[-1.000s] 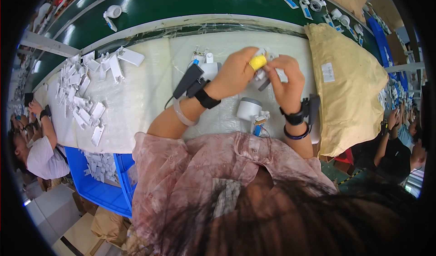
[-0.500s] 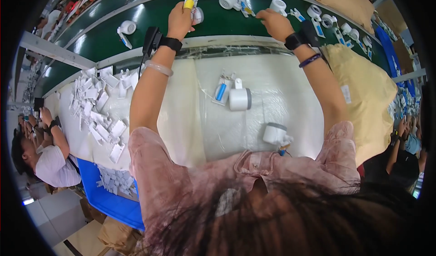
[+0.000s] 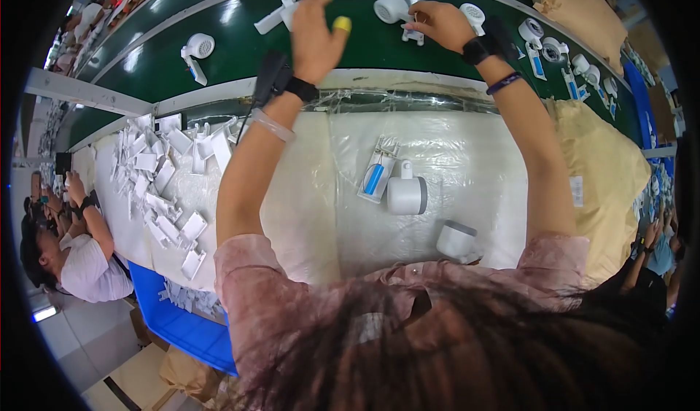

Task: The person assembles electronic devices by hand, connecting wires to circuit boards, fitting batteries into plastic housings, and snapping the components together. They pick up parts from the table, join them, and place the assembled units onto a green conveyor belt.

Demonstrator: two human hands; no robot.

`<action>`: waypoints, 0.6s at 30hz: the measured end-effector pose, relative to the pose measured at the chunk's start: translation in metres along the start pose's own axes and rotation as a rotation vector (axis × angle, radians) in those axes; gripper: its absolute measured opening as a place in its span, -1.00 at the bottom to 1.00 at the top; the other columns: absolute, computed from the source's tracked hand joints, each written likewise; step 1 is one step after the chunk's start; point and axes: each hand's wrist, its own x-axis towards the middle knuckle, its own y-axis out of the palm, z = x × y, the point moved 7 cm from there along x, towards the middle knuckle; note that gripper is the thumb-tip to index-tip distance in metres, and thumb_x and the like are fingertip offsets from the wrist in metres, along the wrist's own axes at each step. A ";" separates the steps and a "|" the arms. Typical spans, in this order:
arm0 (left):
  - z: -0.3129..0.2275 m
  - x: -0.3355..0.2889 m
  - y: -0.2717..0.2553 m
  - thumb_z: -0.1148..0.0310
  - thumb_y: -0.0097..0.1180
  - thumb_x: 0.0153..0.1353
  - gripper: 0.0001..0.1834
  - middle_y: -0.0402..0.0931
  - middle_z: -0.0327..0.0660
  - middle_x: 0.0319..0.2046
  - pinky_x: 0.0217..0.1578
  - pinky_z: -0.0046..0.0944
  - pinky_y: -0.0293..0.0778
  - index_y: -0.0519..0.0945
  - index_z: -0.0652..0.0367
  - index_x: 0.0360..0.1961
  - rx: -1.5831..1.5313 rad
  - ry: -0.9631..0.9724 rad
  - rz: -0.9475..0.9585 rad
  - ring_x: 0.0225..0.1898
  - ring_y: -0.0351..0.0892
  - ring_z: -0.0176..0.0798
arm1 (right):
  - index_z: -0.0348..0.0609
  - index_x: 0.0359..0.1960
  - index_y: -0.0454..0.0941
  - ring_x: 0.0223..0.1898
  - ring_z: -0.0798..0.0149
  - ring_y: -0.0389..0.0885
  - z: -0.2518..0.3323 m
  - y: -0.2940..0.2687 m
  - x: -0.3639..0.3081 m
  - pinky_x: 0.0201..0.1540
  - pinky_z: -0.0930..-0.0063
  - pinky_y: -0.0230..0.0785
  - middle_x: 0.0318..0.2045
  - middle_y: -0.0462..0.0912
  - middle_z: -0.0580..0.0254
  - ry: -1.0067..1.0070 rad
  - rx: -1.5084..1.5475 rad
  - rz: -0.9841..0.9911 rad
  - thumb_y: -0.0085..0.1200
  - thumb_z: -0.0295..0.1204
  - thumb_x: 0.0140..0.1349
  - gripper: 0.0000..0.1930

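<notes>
My left hand (image 3: 315,43) is over the green conveyor belt, thumb and fingers apart, with a yellow cover on one fingertip. Just left of it lies a white handheld-fan-like unit (image 3: 271,21), partly hidden behind the fingers. My right hand (image 3: 443,27) pinches the handle end of another fan-like unit (image 3: 392,8), whose round head rests on the belt; the exact part gripped is small and unclear. On the wrapped tabletop before me sit a white unit with a grey rim (image 3: 406,195), an open handle shell with a blue cylinder (image 3: 375,179), and another white unit (image 3: 456,240).
White plastic shells (image 3: 157,164) are heaped at the left of the table. A blue bin (image 3: 186,334) stands below them. Several fan-like units (image 3: 554,49) lie along the belt at right. A tan sack (image 3: 598,163) flanks my right arm. A co-worker (image 3: 91,261) is at far left.
My left hand has let go of the fan-like unit, which now lies to its left, and has opened. My right hand has closed on the handle end of another unit. The whole view has shifted slightly.
</notes>
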 end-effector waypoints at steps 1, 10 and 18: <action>-0.008 -0.008 0.014 0.34 0.29 0.00 -0.35 0.36 0.08 0.09 0.20 0.02 0.19 0.38 0.31 0.13 -0.173 -0.065 0.101 0.16 0.30 0.10 | -0.18 -0.13 0.58 -0.39 0.18 0.65 0.007 -0.006 -0.003 -0.28 0.40 0.47 -0.39 0.67 0.16 0.044 0.092 0.006 0.24 -0.19 0.20 -0.66; -0.116 -0.052 0.056 0.44 0.23 0.14 -0.33 0.45 -0.02 0.09 0.13 -0.24 0.39 0.27 0.29 0.28 -0.980 -0.569 0.568 0.11 0.48 -0.23 | -0.24 -0.49 0.57 -0.57 0.35 0.40 0.072 -0.057 -0.089 -0.51 0.49 0.23 -0.56 0.47 0.25 -0.008 0.407 -0.203 0.30 -0.28 0.15 -0.73; -0.149 -0.054 0.016 0.40 0.20 0.14 -0.56 0.57 0.01 -0.21 -0.25 -0.23 0.52 0.36 0.30 0.01 -0.620 -0.408 0.789 -0.18 0.63 -0.19 | -0.24 -0.22 0.61 -0.03 0.37 0.56 0.083 -0.036 -0.160 0.07 0.55 0.37 -0.04 0.56 0.19 0.153 0.997 0.109 0.10 -0.47 0.32 -0.89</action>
